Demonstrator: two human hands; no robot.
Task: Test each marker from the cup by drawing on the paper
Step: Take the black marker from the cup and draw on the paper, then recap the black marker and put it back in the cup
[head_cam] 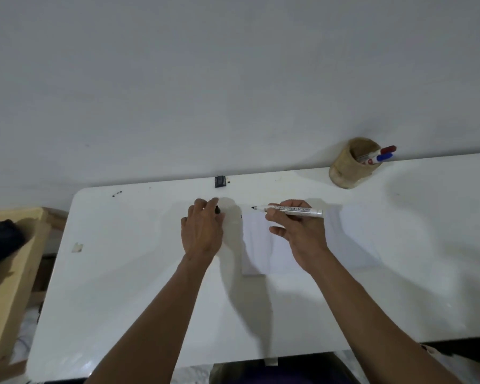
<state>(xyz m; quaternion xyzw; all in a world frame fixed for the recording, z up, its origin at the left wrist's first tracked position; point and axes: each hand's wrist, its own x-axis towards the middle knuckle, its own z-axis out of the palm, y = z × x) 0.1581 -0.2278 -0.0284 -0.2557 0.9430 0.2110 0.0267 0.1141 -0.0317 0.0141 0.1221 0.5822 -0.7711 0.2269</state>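
Right hand [297, 228] grips uncapped marker [291, 210]; cup [351, 164] holds markers [378, 156].

A white, glossy rectangular table [122, 273] stood against the wall. A white paper sheet [257, 245] lay at its middle; beyond and right of the sheet stood a tan bamboo cup [347, 170], beyond-left a small dark block [220, 181].

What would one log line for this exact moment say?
right hand: holds uncapped marker over paper | left hand: pinches black cap | cup: red, blue markers inside
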